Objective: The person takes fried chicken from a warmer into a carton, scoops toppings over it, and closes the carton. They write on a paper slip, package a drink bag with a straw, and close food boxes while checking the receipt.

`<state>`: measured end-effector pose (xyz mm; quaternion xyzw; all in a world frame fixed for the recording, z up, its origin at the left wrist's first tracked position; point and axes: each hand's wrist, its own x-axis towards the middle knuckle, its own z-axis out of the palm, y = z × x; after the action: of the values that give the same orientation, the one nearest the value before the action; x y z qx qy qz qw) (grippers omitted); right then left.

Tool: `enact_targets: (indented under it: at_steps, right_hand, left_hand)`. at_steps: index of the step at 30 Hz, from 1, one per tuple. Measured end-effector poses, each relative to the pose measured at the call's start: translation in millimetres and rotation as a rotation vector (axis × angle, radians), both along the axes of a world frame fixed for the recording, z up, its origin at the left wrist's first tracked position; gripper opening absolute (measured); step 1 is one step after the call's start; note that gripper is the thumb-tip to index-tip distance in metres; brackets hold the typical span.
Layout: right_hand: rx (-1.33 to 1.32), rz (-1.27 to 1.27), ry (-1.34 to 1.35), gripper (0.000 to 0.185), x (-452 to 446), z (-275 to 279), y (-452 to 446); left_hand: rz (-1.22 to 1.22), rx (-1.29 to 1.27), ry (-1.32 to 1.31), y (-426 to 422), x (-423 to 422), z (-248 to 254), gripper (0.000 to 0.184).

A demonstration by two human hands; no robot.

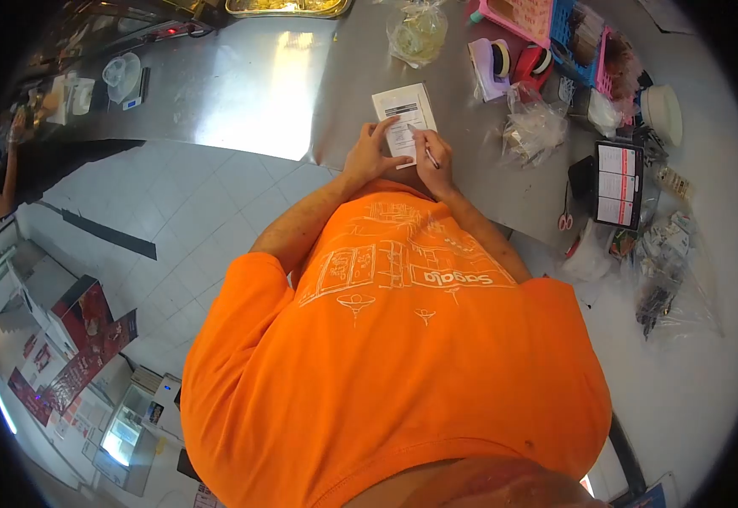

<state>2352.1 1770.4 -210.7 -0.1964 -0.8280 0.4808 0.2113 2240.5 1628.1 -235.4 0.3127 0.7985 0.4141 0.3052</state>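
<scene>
A white order pad (420, 101) with a dark printed heading lies on the metal counter in front of me. Across its lower left part my left hand (370, 152) rests with thumb and forefinger spread apart, pressing on the page. My right hand (435, 158) is closed around a pen (431, 156); the tip points at the middle of the printed sheet. Both wrists are close to the counter's near edge. The writing on the page is too small to read.
On the right stand tape dispensers (536, 63), a pink basket (517, 19), a tablet (619, 184), scissors (565, 220) and plastic bags (536, 127). A bagged item (417, 35) lies beyond the pad. Another person's arm (11, 161) shows at far left, near a scale (134, 100).
</scene>
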Motion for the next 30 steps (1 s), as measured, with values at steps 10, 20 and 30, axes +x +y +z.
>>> enact_targets:
  at_steps: [10,20,30]
  right_hand:
    - [-0.134,0.042,-0.057,0.014,17,9,0]
    - [-0.058,0.113,-0.187,0.009,36,-6,24]
    - [0.714,0.402,-0.102,0.044,-16,2,56]
  left_hand:
    - [-0.003,-0.025,0.006,0,-1,-2,0.094]
    - [0.033,0.037,-0.004,3,5,-3,0.099]
    - [0.12,0.237,0.145,-14,25,-13,0.107]
